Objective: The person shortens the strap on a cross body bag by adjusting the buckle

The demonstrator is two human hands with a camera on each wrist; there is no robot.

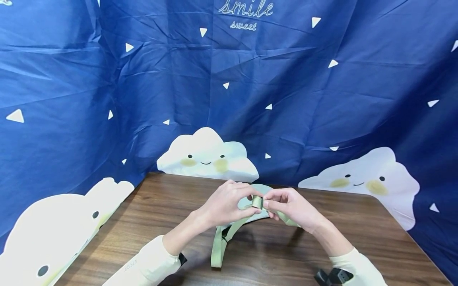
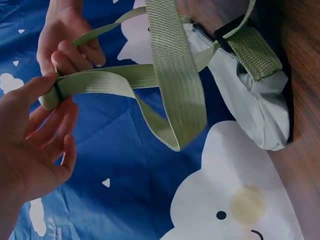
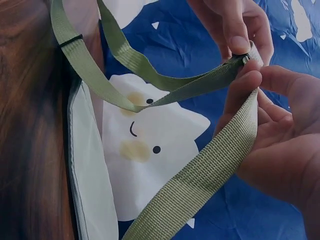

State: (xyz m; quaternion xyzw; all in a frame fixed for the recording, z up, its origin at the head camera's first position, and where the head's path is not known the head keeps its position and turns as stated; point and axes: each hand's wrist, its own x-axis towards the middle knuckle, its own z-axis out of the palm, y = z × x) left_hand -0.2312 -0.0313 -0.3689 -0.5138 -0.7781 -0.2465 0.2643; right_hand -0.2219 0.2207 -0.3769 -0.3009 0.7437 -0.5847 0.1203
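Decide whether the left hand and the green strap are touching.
Touching: the left wrist view shows the left hand pinching the green strap at its folded end.

Head view: bright and clear here, colours coming through strong.
Curtain [image 1: 179,87]: pale sheen along the creases on the picture's left, deep dark folds over on the right!
Cloud prints [image 1: 205,155]: glowing close to pure white.
Worktop [image 1: 154,206]: soft, dark shadows around the strap [image 1: 216,254].
Left wrist view: dimmer, muted, yet the strap's weave reads crisp.
Right wrist view: dim too, tones greyed, the worktop lying in heavy shade.
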